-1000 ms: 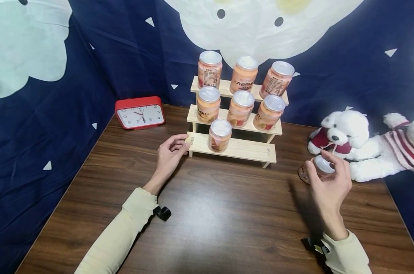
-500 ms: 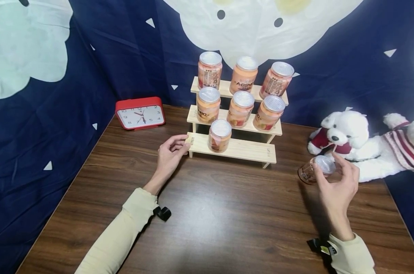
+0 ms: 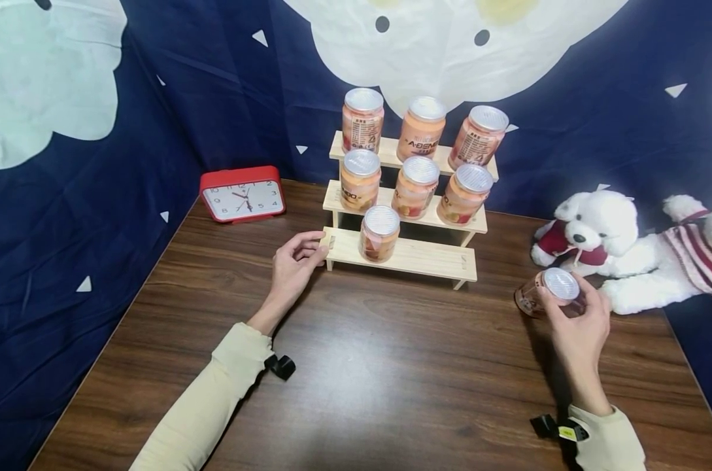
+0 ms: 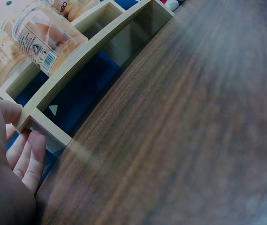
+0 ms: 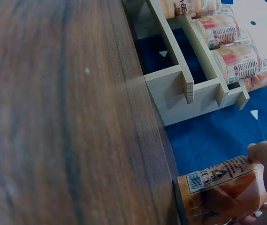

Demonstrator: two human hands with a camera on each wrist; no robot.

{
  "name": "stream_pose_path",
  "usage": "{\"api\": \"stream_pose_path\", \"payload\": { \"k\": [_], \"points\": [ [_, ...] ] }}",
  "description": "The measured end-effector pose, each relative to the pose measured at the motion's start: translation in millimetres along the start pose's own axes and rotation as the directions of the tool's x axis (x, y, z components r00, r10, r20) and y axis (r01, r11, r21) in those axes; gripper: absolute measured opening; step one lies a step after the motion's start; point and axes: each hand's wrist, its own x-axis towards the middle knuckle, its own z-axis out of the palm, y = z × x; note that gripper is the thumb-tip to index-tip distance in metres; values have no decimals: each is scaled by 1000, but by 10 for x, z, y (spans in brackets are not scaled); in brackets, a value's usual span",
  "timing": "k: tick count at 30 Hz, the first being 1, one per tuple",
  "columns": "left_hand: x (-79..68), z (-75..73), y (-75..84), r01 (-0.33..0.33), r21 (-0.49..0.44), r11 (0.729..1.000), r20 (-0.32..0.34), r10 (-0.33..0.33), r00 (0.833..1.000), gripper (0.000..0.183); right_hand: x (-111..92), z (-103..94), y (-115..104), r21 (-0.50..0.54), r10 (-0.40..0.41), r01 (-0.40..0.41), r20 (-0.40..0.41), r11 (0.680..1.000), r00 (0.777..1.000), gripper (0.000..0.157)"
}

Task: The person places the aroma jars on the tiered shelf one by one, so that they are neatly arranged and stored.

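A three-step wooden display stand (image 3: 426, 257) holds several fruit jars with silver lids; a single jar (image 3: 380, 235) stands on its lowest step. My left hand (image 3: 293, 261) grips that step's left end, thumb above and fingers below, as the left wrist view shows. Off to the stand's right, my right hand (image 3: 580, 330) holds another fruit jar (image 3: 532, 297) near its lid, thumb on one side and fingers on the other. This jar is upright on the table. In the right wrist view, the labelled side of the held jar (image 5: 222, 187) faces the camera.
A red alarm clock (image 3: 242, 194) stands left of the stand. Two white plush dogs (image 3: 603, 219) lie at the right, close behind my right hand. Dark blue cloth (image 3: 214, 78) hangs behind the brown wooden table (image 3: 356, 366).
My right hand has shifted slightly right and down, and its spread fingers have closed around the jar. The jar has hardly moved. My left hand stays on the stand.
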Motion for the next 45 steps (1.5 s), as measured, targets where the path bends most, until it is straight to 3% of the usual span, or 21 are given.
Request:
{"api": "stream_pose_path", "payload": {
  "k": [15,25,45],
  "points": [
    [-14,1,-1,4,1,1000,7,-4,1000,29,28,39,100,107,21,-20,-11,994,1000,55],
    [-17,2,2,-5,-5,1000,6,5,1000,29,26,35,96,97,-2,5,-28,995,1000,55],
    [-3,-5,-12,-17,-7,1000,6,17,1000,29,-35,26,-351,252,-102,101,-9,963,995,57]
  ]
}}
